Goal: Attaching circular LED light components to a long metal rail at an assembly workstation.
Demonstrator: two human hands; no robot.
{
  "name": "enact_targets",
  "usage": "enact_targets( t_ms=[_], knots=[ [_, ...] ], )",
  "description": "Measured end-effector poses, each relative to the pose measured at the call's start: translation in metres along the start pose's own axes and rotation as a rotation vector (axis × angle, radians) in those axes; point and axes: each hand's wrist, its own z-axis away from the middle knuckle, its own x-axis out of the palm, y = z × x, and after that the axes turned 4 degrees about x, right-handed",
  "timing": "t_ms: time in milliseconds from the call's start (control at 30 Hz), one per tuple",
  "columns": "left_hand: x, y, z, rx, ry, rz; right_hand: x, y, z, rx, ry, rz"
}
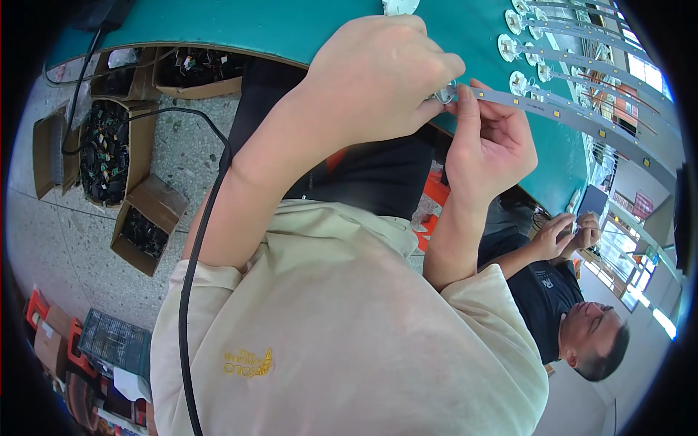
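A long, narrow LED strip (pixel 556 113) with small yellow chips runs off to the right, its near end between the thumb and fingers of my right hand (pixel 498 142). My left hand (pixel 385 80) is closed in a pinch right at that end. A small shiny, wire-like bit (pixel 445 94) shows between the two hands, too small to name. Most of what the left fingers grip is hidden behind the hand. Just beyond the left knuckles, a white round piece (pixel 401 6) is partly visible on the green table (pixel 240 22).
Several LED strips with white round ends (pixel 509 48) lie at the table's far right. A co-worker (pixel 542 287) sits at the right, hands raised. Cardboard boxes of small parts (pixel 149 196) stand on the floor at left. A black cable (pixel 196 291) crosses my right-side-up shirt's left.
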Motion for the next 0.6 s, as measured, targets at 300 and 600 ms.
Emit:
enact_targets(
  t_ms=[300,600],
  knots=[
    [0.005,-0.003,-0.003,-0.033,-0.033,0.021,-0.006,-0.003,-0.008,0.041,-0.073,0.049],
    [0.004,0.000,-0.007,-0.040,-0.054,0.054,-0.008,-0.004,-0.011,-0.020,-0.073,0.149]
  ],
)
